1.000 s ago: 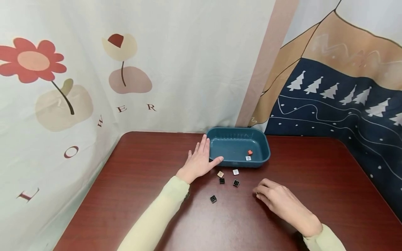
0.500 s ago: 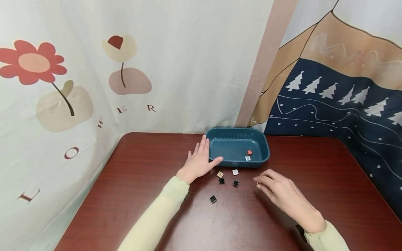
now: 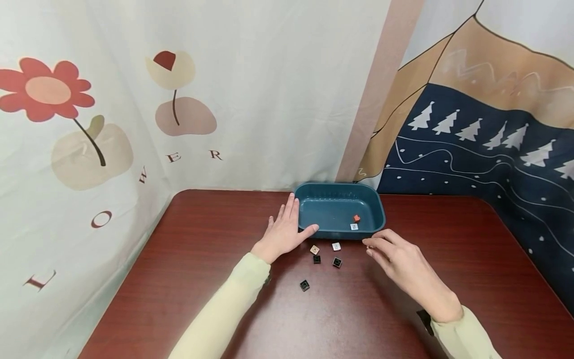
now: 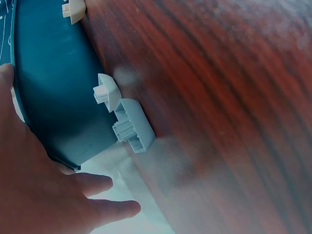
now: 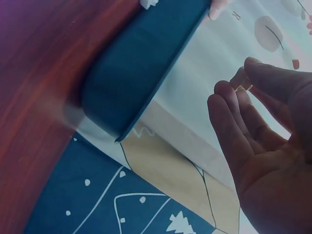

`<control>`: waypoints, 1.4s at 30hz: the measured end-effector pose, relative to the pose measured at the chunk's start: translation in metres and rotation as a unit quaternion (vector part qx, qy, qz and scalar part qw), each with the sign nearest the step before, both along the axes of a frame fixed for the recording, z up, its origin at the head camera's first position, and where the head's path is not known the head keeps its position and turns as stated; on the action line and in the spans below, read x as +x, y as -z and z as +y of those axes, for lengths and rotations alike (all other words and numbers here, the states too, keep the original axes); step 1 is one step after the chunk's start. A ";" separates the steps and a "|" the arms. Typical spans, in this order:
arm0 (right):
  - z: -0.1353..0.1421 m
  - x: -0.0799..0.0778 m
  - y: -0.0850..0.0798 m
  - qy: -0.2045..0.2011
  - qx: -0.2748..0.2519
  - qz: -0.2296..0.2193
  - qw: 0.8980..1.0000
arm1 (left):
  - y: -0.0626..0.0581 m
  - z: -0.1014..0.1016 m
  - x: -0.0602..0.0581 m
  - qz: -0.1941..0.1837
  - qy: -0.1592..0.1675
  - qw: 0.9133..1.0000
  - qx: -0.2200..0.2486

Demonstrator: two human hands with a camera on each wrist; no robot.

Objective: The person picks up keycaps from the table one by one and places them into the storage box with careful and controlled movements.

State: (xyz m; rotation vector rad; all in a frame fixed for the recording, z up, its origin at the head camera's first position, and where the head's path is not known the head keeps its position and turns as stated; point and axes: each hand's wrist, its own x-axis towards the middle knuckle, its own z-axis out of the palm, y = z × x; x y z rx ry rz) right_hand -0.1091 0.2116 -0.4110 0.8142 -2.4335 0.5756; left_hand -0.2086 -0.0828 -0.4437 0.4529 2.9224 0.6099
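Observation:
My left hand (image 3: pixel 282 232) rests on the left rim of a blue plastic basin (image 3: pixel 333 234), fingers straight and thumb spread along the front. My right hand (image 3: pixel 399 259) is raised just off the basin's front right corner. Between thumb and fingertips it pinches a small keycap (image 5: pixel 240 80), mostly hidden by the fingers, its colour unclear. Inside the basin lie an orange keycap (image 3: pixel 356 218) and a white keycap (image 3: pixel 354 226). In front of it, on the table, are a white keycap (image 3: pixel 336 246), a beige keycap (image 3: pixel 315 250) and black keycaps (image 3: pixel 337 262).
One black keycap (image 3: pixel 305 285) lies nearer me, apart from the others. The dark red wooden table (image 3: pixel 202 224) ends at a printed curtain (image 3: pixel 269 99) behind the basin. In the left wrist view, upturned keycaps (image 4: pixel 134 126) show their stems beside the basin wall.
My right hand has lifted and moved away from me, towards the basin's front right corner, with the keycap pinched in it. The left hand and the other keycaps stay put.

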 end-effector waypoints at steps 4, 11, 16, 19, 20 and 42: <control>-0.002 -0.005 -0.003 0.010 -0.013 0.009 1.000 | 0.000 0.000 0.000 0.001 0.000 1.000 0.003; -0.007 -0.013 -0.007 0.021 -0.028 -0.011 0.999 | -0.001 0.000 0.002 0.000 0.001 1.000 0.004; -0.011 -0.020 -0.009 0.028 -0.039 -0.035 0.998 | -0.001 -0.001 0.002 0.001 0.000 1.000 0.004; -0.013 -0.026 -0.011 0.030 -0.044 -0.045 0.998 | -0.001 -0.001 0.002 0.002 0.001 1.000 0.004; -0.014 -0.028 -0.011 0.031 -0.046 -0.050 0.997 | -0.002 -0.001 0.002 0.002 0.001 1.000 0.004; -0.031 -0.068 0.008 0.075 -0.079 -0.109 0.988 | -0.002 0.000 0.002 -0.001 0.001 1.000 0.001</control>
